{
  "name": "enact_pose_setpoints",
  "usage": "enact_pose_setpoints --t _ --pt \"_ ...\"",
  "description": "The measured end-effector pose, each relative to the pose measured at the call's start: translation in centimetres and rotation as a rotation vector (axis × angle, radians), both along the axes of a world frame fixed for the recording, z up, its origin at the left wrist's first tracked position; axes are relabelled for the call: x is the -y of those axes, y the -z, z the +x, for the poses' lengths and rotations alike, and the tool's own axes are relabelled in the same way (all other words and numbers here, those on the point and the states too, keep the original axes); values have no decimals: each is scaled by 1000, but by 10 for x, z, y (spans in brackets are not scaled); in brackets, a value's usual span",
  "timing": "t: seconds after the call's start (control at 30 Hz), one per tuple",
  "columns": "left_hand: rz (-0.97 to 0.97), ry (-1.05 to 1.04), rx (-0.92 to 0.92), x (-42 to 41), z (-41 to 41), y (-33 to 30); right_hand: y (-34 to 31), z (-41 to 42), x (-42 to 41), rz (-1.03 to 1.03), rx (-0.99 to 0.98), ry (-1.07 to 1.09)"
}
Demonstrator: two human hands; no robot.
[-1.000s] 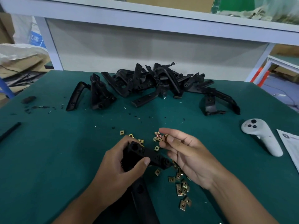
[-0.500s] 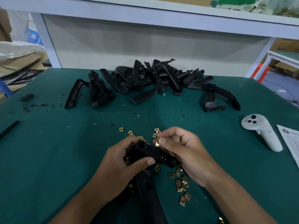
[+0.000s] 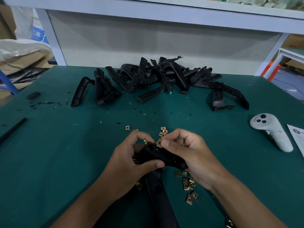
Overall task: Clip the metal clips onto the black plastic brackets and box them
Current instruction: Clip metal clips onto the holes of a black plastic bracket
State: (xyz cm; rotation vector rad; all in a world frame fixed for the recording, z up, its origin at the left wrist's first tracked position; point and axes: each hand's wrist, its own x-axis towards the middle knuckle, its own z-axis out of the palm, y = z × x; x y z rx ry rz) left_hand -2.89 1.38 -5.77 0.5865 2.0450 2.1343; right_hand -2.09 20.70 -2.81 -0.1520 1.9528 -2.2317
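At a green tabletop (image 3: 49, 162), a person's left hand (image 3: 130, 163) curls around the upper end of a black plastic bracket (image 3: 158, 155), thumb pressed across its near face, while the right hand (image 3: 185, 150) pinches a small brass-coloured metal clip (image 3: 159, 143) between thumb and fingertips against the bracket's top edge, just beside a round hole in the part. The bracket's long arm runs down toward the viewer between the two forearms. Loose metal clips (image 3: 189, 183) lie scattered on the tabletop under and around the hands, a few more (image 3: 163, 131) just beyond the knuckles. A heap of black plastic brackets (image 3: 158, 76) sits well apart at the far side of the tabletop. To the right rest a white handheld controller (image 3: 271, 132) and the edge of a printed sheet (image 3: 297, 137); black shavings (image 3: 44, 103) speckle the left side.
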Motion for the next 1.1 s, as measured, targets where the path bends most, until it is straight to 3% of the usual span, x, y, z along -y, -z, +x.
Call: enact_pose_setpoints --t 0.47,0.63,0.77,0.97,1.03,1.1 --pt "-7 -8 -9 0 1 -3 -1 -1 -4 40 39 -57" --pt "-8 10 -42 0 1 -5 -2 0 -6 192 -98 -54" --pt "17 -9 -32 0 0 -5 -2 0 -5 198 -157 -21" --pt "64 -12 13 1 -2 -8 1 -3 -9 165 -81 -38" --pt "97 -17 49 2 -4 -8 3 -6 -13 189 -61 44" --pt "128 -34 77 4 -6 -8 8 -12 -19 372 -142 193"
